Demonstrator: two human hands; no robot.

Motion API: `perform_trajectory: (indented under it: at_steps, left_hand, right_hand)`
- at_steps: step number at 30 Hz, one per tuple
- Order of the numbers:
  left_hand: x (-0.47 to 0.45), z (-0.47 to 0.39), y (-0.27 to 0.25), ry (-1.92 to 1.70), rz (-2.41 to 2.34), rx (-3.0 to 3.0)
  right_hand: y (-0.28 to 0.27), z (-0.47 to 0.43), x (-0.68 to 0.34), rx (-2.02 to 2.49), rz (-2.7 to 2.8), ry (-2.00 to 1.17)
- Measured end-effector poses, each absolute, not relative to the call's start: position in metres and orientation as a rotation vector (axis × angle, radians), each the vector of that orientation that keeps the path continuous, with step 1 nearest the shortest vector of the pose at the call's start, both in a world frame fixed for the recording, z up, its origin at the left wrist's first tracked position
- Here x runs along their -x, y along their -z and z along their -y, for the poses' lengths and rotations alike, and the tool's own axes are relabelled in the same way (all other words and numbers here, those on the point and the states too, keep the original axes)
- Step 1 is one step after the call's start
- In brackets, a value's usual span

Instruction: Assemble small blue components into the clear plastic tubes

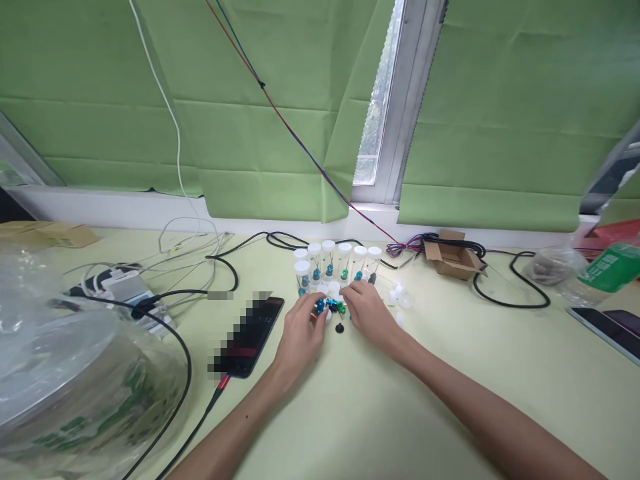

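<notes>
My left hand is closed, its thumb and forefinger around a small shiny blue piece. Opposite it, my right hand has its fingers curled in over the same small cluster; what its fingertips hold, if anything, is hidden. Between the hands lie more small blue pieces and a green piece, too small to name. A black round piece with a short stem rests just in front. Behind them stand several clear vials with white caps, each with a small coloured piece inside.
A phone with a cable lies left of my hands, beside a bulky plastic bag. Loose clear caps sit right of the vials. Farther back are an open cardboard box and black cables. Another phone lies far right.
</notes>
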State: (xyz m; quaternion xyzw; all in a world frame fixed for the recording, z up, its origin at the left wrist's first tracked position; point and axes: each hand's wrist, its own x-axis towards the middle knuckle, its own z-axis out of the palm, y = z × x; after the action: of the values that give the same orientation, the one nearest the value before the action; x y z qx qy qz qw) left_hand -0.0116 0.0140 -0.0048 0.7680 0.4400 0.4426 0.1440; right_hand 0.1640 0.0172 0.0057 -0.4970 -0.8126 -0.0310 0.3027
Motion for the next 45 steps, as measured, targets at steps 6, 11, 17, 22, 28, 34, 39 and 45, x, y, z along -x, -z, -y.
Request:
perform_trajectory:
  at_steps: [6,11,17,22,28,34,39,45]
  left_hand:
    - [0.012,-0.015,0.006,-1.285,-1.322,-2.204]
    - [0.011,-0.016,0.008,-1.261,-1.323,-2.215]
    - [0.01,-0.015,0.008,-1.209,-1.287,-2.199]
    - [0.01,-0.016,0.007,-1.195,-1.28,-2.206]
    - [0.01,-0.016,0.007,-1.214,-1.29,-2.205]
    - [0.01,-0.017,0.008,-1.174,-1.34,-2.13]
    - [0.009,-0.018,0.01,-1.138,-1.362,-2.044]
    - [0.009,-0.021,0.014,-1.128,-1.346,-2.009]
  right_hand:
    - [-0.018,-0.039,-0.151,1.404,2.335,-0.045]
    - [-0.011,-0.039,-0.15,1.38,2.397,-0.076]
    - [-0.006,-0.039,-0.151,1.311,2.405,-0.065]
    - [-0.002,-0.039,-0.15,1.247,2.391,0.026]
    - [0.001,-0.041,-0.152,1.232,2.36,0.1]
    - [-0.003,-0.044,-0.158,1.264,2.283,0.075]
    - [-0.004,-0.044,-0.161,1.224,2.258,0.082]
    - [-0.007,-0.043,-0.163,1.184,2.249,0.038]
